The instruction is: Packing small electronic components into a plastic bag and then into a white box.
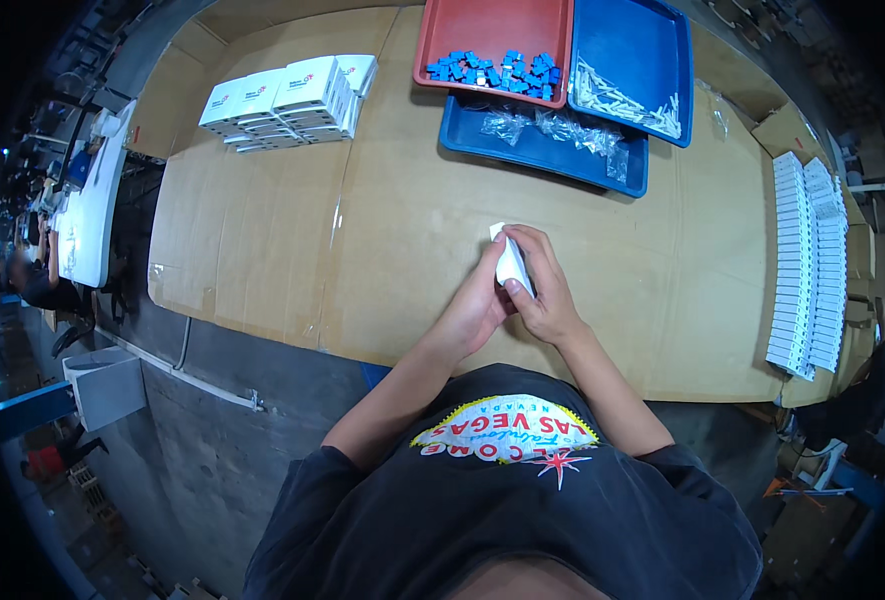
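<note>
Both of my hands are closed around a small white box-shaped piece (511, 264) above the near middle of the cardboard-covered table. My left hand (478, 308) grips it from the left and below. From the right, my right hand (548, 292) wraps over it, with the thumb on its near end. The fingers cover much of the piece, so its full shape and any details stay hidden.
Beyond my hands stand a red tray (492, 25) of small blue parts, a blue tray (632, 50) of slim white pieces, and a lower blue tray (462, 135) with clear plastic bags. White boxes (302, 90) are stacked far left; white units (807, 270) line the right edge.
</note>
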Demonstrator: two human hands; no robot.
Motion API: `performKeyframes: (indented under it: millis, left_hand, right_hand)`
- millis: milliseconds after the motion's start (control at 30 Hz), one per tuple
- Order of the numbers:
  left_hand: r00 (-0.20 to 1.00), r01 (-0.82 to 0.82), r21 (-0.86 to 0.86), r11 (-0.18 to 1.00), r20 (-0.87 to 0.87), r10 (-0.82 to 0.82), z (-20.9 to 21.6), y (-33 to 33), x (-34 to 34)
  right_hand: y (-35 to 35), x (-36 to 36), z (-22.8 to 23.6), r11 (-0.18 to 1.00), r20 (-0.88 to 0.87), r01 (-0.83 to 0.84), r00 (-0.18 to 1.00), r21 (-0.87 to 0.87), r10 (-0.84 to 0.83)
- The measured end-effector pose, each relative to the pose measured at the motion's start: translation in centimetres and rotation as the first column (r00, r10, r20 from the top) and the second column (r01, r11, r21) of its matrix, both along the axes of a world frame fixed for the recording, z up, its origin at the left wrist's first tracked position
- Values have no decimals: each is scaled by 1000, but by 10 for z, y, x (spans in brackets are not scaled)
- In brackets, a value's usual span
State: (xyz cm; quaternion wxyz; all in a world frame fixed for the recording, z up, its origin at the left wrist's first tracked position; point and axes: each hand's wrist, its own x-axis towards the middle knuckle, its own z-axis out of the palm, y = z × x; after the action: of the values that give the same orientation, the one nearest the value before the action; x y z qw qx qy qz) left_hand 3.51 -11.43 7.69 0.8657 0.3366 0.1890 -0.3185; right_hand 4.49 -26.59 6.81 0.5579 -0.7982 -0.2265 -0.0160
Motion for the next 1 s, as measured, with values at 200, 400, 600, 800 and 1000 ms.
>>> performKeyframes:
  millis: [200, 400, 600, 800, 1000]
  left_hand:
    - [999, -10, 5, 1000, 41, 9, 20, -8, -7]
    - [994, -50, 88, 995, 97, 41, 15, -10, -13]
    - [991, -100, 100, 990, 100, 90, 16, -14, -16]
    - [991, -116, 129, 985, 88, 105, 17, -17, -16]
    - [990, -117, 138, 984, 89, 105, 17, -15, -17]
  right_hand:
    - [0, 2, -7, 998, 146, 51, 988, 38, -56]
    - [2, 0, -9, 999, 253, 46, 966, 21, -50]
    - [5, 1, -11, 998, 358, 36, 932, 50, -51]
    - [4, 0, -8, 999, 362, 32, 931, 18, -37]
    - [6, 0, -10, 998, 374, 39, 925, 56, -57]
